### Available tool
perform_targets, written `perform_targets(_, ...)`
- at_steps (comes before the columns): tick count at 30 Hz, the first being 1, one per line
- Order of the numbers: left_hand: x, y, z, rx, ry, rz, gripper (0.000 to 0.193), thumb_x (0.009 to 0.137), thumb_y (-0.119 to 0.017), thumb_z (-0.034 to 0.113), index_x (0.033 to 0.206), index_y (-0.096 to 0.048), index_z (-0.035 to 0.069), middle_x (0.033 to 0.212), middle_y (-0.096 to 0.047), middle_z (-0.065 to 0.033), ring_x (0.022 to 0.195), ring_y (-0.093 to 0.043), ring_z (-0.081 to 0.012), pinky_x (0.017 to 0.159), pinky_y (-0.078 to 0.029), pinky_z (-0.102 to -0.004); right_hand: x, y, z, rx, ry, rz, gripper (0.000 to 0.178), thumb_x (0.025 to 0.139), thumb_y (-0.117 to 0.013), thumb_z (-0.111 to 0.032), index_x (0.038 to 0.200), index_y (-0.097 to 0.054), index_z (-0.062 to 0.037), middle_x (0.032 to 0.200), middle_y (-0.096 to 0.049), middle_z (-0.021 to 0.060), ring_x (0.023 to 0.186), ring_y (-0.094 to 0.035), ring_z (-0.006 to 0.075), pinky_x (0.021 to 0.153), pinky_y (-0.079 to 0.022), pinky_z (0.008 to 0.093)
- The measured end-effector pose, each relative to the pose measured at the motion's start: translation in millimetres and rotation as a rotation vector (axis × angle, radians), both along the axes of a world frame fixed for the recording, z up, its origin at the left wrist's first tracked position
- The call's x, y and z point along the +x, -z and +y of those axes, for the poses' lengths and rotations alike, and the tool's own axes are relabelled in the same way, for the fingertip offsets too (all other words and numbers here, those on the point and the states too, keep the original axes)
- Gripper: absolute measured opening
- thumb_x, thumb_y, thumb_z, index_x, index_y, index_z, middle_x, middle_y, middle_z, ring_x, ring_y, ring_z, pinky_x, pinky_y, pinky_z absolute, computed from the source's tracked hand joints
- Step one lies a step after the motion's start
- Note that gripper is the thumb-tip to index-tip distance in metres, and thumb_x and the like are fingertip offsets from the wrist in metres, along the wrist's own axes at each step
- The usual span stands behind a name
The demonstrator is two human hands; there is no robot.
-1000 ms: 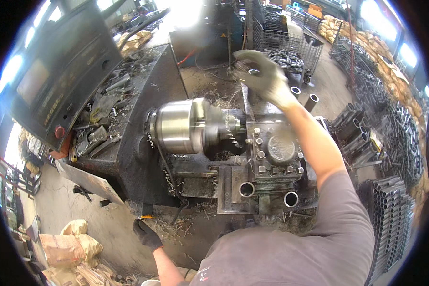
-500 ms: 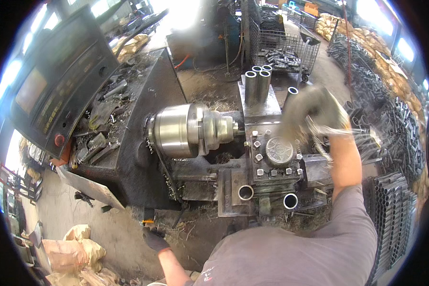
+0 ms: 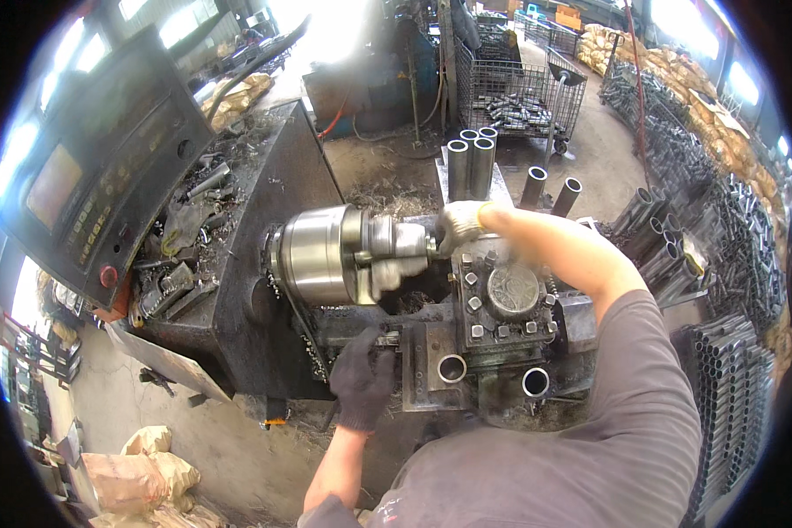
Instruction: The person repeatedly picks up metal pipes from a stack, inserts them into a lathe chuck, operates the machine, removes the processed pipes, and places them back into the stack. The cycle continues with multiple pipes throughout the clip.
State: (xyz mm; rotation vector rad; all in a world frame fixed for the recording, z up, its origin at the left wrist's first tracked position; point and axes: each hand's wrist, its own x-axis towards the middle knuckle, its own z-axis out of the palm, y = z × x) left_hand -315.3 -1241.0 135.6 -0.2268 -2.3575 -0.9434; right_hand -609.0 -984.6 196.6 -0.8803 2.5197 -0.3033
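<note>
My right hand (image 3: 460,226), in a pale glove, is closed at the free end of the metal workpiece (image 3: 432,244) held in the lathe chuck (image 3: 315,255). Its palm side is hidden, so what lies between the fingers cannot be made out. The stepped chuck jaws (image 3: 387,275) show some blur. My left hand (image 3: 363,383), in a dark glove, is lifted below the chuck with its fingers stretched out and nothing in them. Just right of the jaws stands the square tool post (image 3: 506,299) with several bolts around its round cap.
Steel tubes (image 3: 482,167) stand upright behind the tool post; two more tube ends (image 3: 535,382) show in front of it. Stacked tubes (image 3: 722,387) line the right. A control panel (image 3: 97,185) stands left, and a wire cart (image 3: 519,97) of metal parts behind.
My right hand has moved left from beyond the tool post to the workpiece end. My left hand has risen from low at the left toward the chuck. The jaws now show more distinctly.
</note>
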Motion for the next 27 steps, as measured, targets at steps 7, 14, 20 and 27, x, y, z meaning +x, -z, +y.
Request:
perform_targets(7,-113.6,-34.0,62.5,-0.53,0.094,0.224,0.068,0.075,-0.079,0.029,0.135,-0.057,0.008,0.135,-0.055,-0.0188,0.133,-0.05,-0.0373,0.121,-0.032,-0.0584,-76.7,96.1,6.9,-0.247,-0.786,-0.037,0.023,0.088,-0.08,-0.025,0.101,-0.08,-0.0054,0.089,-0.079,0.0108,0.075,-0.074,0.0258,0.063,-0.056,0.0389)
perform_targets(14,-207.3,6.2,101.0,-0.996,-0.197,0.213,0.05,0.094,-0.057,0.032,0.137,-0.059,0.009,0.145,-0.052,-0.0242,0.146,-0.04,-0.041,0.127,-0.019,-0.0619,-71.3,78.6,48.8,-0.15,-0.28,-0.012,0.052,0.094,-0.075,-0.033,0.135,-0.065,-0.0014,0.102,-0.077,0.0115,0.085,-0.069,0.0209,0.075,-0.057,0.0373)
perform_targets(20,-206.0,20.8,98.3,-0.894,-0.179,0.199,0.045,0.095,-0.057,0.021,0.136,-0.06,0.004,0.148,-0.052,-0.0229,0.147,-0.038,-0.0448,0.129,-0.019,-0.0581,-9.7,58.1,170.8,0.147,-0.013,-0.163,0.059,0.075,-0.078,-0.008,0.131,-0.062,-0.0017,0.104,-0.076,0.0149,0.091,-0.074,0.0293,0.081,-0.057,0.0423)
perform_targets(27,-46.7,-21.3,37.3,-0.059,0.307,0.006,0.052,0.088,-0.079,0.034,0.128,-0.063,0.005,0.124,-0.066,-0.0168,0.121,-0.062,-0.0363,0.105,-0.047,-0.0518,37.3,56.1,177.1,-0.041,0.166,0.413,0.041,0.082,-0.077,-0.027,0.115,-0.065,-0.0045,0.1,-0.073,0.0216,0.094,-0.072,0.0417,0.081,-0.056,0.0485)
